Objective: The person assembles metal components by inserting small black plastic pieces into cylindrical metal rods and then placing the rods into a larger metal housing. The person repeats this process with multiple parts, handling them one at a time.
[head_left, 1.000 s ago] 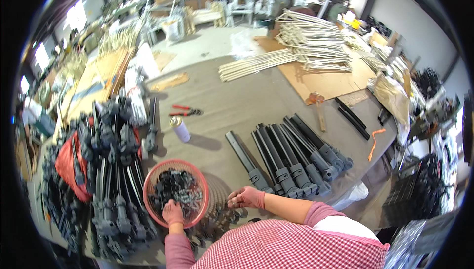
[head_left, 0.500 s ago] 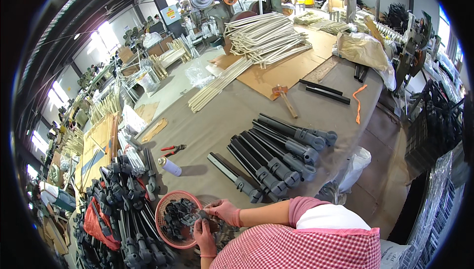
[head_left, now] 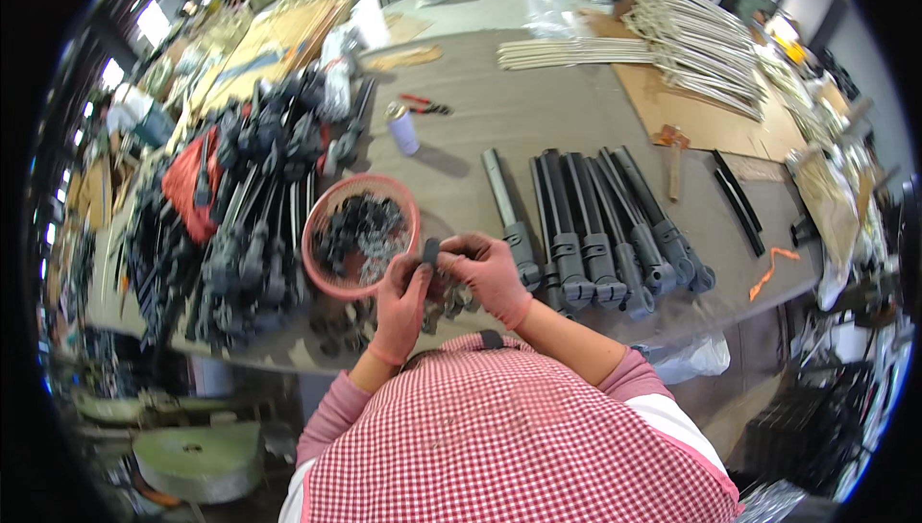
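The apron (head_left: 509,437) is checked red and white, the basket (head_left: 338,288) pinkish red, the held piece (head_left: 431,250) dark grey, the can (head_left: 405,134) pale purple, the pliers (head_left: 427,105) red-handled, the tubes (head_left: 553,194) black with grey joints (head_left: 569,262), the table (head_left: 451,192) grey-brown, the string (head_left: 769,271) orange

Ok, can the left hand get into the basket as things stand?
Probably yes: the left hand is close beside the basket, whose open top has nothing laid across it. One snag: it seems to be holding a black part, which may get in the way.
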{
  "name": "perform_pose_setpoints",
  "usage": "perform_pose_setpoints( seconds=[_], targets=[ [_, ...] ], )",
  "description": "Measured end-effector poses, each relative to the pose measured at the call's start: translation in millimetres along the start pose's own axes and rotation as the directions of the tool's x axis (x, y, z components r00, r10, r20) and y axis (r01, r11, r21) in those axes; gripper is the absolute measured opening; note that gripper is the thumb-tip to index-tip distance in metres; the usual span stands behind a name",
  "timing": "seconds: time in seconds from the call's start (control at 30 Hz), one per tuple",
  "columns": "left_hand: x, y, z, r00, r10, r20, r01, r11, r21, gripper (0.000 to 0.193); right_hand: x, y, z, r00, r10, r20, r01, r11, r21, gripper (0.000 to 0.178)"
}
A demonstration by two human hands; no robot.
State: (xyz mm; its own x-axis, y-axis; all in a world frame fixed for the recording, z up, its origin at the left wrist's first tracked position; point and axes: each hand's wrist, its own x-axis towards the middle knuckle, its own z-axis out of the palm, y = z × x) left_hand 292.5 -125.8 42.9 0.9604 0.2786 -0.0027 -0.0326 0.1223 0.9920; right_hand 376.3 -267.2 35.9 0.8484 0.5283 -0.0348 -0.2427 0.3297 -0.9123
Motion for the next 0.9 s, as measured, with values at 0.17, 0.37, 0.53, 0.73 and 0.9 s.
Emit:
perform_pose_setpoints(
  seconds=[0.17, 0.37, 0.53, 0.73, 0.9],
  targets=[
    [-6.9, 8.7, 2.9, 0.997, -0.066, -0.034, 0.058, 0.979, -0.196, 0.010, -10.2, -5.2, 21.4, 0.994, 0.067, -0.084, -0.063, 0.997, 0.051, 0.020],
    [-9.2, 8.3, -12.1, 0.984, -0.178, -0.030, 0.158, 0.928, -0.337, 0.013, -9.4, -8.9, 22.5, 0.993, 0.102, 0.060, -0.086, 0.971, -0.224, 0.029],
    [-14.0, -15.9, -20.7, 0.972, -0.229, -0.060, 0.210, 0.952, -0.221, 0.022, -6.9, 9.5, 18.5, 0.978, -0.019, 0.209, 0.162, 0.705, -0.691, 0.040],
    [9.1, -77.0, -61.3, 0.943, -0.324, 0.075, 0.328, 0.944, -0.046, 0.022, 15.4, 57.3, -24.9, 0.981, 0.086, 0.171, 0.102, 0.522, -0.847, 0.032],
    [60.9, -120.4, -167.8, 0.987, -0.014, -0.163, 0.162, 0.210, 0.964, 0.021, 40.7, 113.6, -85.3, 0.926, 0.376, -0.027, -0.031, 0.003, -1.000, 0.032]
  ],
)
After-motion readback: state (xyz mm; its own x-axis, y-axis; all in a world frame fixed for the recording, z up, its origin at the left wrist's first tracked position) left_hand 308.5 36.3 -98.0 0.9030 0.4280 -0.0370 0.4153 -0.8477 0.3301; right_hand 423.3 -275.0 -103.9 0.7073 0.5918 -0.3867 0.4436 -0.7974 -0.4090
